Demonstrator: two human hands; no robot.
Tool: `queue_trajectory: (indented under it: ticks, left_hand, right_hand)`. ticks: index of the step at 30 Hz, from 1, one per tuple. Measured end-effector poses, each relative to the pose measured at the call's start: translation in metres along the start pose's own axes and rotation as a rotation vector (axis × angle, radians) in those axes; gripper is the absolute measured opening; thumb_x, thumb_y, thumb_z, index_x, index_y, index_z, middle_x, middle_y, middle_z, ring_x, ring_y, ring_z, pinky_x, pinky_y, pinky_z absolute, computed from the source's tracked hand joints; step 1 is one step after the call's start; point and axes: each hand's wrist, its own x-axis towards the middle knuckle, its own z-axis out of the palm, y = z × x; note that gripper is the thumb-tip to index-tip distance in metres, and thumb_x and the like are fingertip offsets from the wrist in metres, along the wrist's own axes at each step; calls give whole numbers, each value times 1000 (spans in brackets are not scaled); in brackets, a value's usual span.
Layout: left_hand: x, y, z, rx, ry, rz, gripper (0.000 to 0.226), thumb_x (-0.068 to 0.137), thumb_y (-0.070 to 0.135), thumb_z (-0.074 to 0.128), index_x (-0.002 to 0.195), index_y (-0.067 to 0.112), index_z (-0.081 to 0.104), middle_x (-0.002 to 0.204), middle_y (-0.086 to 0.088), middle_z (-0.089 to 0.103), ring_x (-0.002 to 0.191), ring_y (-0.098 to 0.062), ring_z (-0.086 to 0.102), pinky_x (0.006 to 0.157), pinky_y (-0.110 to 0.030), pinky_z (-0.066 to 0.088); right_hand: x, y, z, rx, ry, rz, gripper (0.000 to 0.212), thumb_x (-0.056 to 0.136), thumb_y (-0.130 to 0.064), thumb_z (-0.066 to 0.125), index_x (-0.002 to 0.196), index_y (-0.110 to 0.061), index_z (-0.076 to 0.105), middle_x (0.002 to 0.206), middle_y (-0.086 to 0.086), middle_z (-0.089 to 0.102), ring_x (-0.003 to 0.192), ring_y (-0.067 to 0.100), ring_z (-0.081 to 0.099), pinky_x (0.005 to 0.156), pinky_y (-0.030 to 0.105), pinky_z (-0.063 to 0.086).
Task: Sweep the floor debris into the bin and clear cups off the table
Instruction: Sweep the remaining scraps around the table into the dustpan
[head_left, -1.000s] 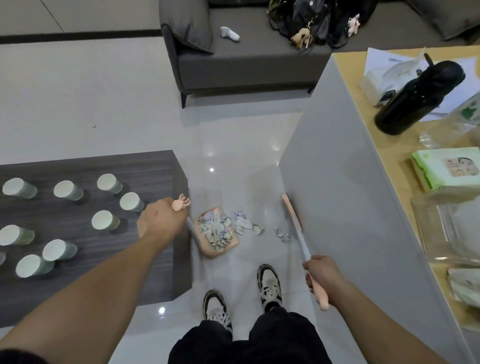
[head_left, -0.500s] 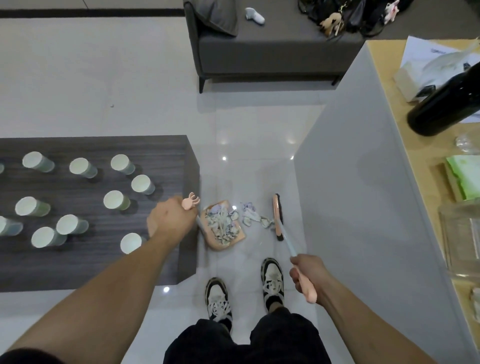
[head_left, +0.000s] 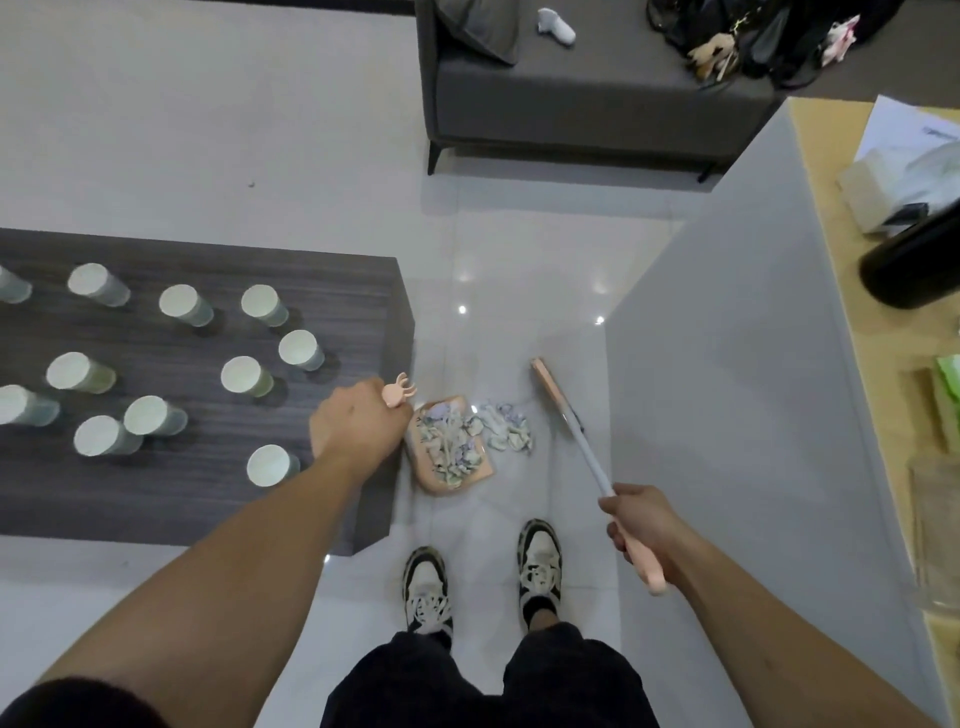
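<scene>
While dustpan brims, pale scraps (crumpled) lie beside

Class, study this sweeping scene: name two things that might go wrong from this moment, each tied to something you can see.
1. The dustpan already looks heaped with paper scraps; lifting or tilting it by the left hand could spill them back onto the floor.
2. Loose scraps lie just outside the pan's edge, and the broom head held by the right hand stands apart from them; a hard stroke might scatter them or push the pan rather than load it.
</scene>
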Motion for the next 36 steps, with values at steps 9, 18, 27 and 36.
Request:
queue_trajectory:
  ticks: [9, 18, 27, 36]
  left_hand:
    - [7, -2, 2, 15, 21, 0, 27, 80, 51, 49, 80, 25, 55, 91, -12, 69, 88, -39, 64, 67, -34, 41]
    - [9, -3, 4, 10, 33, 13, 31, 78, 53, 47, 82, 24, 59, 86, -10, 68, 85, -38, 63, 66, -34, 41]
    - [12, -4, -2, 10, 16, 5, 32, 80, 49, 47, 90, 24, 64, 90, -10, 68, 86, -37, 62, 68, -33, 42]
    - [6, -15, -2, -14, 15, 14, 32, 81, 48, 49, 92, 23, 66, 91, -12, 69, 88, -38, 64, 69, -34, 44]
  right_hand:
    - [-2, 15, 58, 4, -166, 67, 19, 92, -6, 55, 109, 0, 61, 57, 9, 47, 37, 16, 41, 38, 21, 32]
    - [-9, 15, 73, -6, -311, 150, 24, 93, -14, 54, 117, -18, 56, 58, 6, 50, 40, 16, 41, 40, 21, 34]
    - [-31, 20, 64, 59, -283, 90, 38, 96, -13, 55, 134, -12, 54, 58, 5, 47, 41, 15, 39, 38, 19, 31]
    - [-36, 7, 23, 139, -203, 22, 41, 94, -18, 62, 134, -20, 51, 58, 4, 50, 43, 13, 39, 39, 21, 27]
